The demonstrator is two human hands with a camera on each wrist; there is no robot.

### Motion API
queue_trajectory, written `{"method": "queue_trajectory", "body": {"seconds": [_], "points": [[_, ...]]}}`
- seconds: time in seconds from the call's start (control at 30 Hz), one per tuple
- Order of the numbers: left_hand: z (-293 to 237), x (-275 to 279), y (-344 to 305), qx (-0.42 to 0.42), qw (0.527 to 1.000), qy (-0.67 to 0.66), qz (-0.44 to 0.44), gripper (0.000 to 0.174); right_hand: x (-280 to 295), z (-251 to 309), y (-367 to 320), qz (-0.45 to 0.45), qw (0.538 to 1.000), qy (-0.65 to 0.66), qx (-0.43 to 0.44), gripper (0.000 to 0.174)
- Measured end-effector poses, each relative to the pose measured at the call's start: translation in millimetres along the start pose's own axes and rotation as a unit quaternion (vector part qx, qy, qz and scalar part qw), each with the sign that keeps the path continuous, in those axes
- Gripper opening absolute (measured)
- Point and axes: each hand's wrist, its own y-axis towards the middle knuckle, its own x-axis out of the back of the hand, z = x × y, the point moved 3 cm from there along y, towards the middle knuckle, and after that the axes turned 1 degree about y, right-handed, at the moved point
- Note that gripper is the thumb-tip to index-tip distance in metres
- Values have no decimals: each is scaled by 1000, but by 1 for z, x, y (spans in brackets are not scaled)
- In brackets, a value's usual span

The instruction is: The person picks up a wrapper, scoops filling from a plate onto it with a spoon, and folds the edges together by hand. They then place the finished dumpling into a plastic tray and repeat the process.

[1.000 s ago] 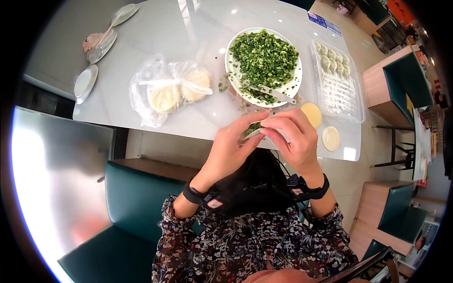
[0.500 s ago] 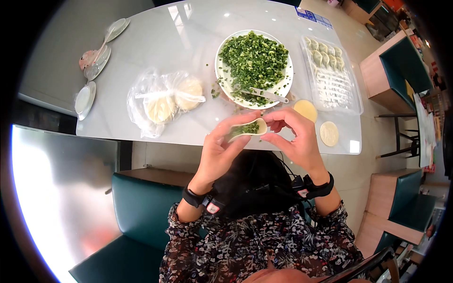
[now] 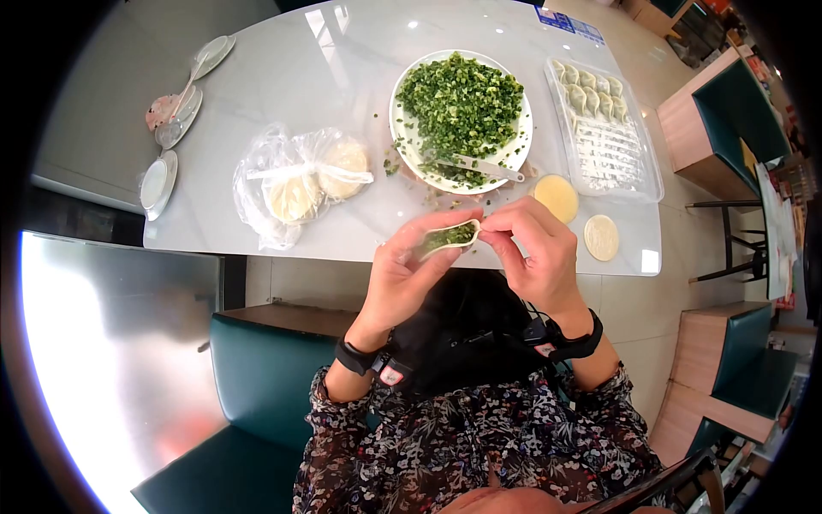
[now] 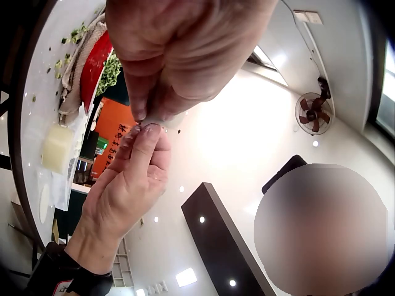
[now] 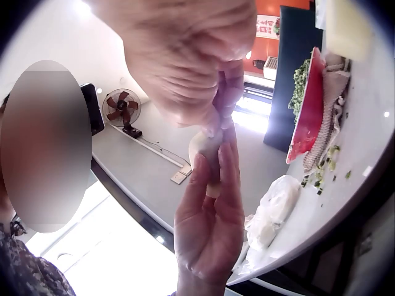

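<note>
Between both hands, over the table's near edge, is a folded dumpling wrapper (image 3: 467, 224) with chopped green filling showing in its open top. My left hand (image 3: 401, 272) cups it, fingers along the far side and thumb along the near side. With thumb and fingertips my right hand (image 3: 543, 261) pinches the wrapper's right end. From below, in the right wrist view, the pale wrapper (image 5: 203, 148) bulges between the left fingers and the right fingertips. A plate (image 3: 407, 163) heaped with chopped greens (image 3: 462, 103) stands beyond the hands, a flat-handled utensil (image 3: 488, 168) lying on it.
Two round wrappers, a yellowish stack (image 3: 556, 199) and a paler disc (image 3: 601, 237), lie right of the hands. Behind them a clear tray (image 3: 616, 184) holds several finished dumplings (image 3: 591, 101). Bagged wrappers (image 3: 295, 193) sit at left, small dishes (image 3: 158, 184) at the far left edge.
Half a second ago the right fingers were spread beside the wrapper's right end; now they have closed in and pinch it. The wrapper's opening has narrowed there. The left hand keeps its hold.
</note>
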Motion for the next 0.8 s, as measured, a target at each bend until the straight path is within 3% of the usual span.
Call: {"method": "queue_trajectory", "body": {"seconds": [0.17,0.23,0.37,0.43,0.8], "points": [[2,0,-1,-10,1000,16,5,41,9,1,6,12,1000,2,24,18],[3,-1,-1,-31,999,0,-11,42,12,5,10,28,998,53,-21,21],[2,-1,-1,-23,1000,12,-5,44,10,3,10,53,995,87,-19,21],[-1,-1,1,-39,997,60,30,45,11,1,9,57,995,80,-14,19],[-13,-7,1,22,989,145,-8,40,0,4,0,-4,1000,-15,25,20]]}}
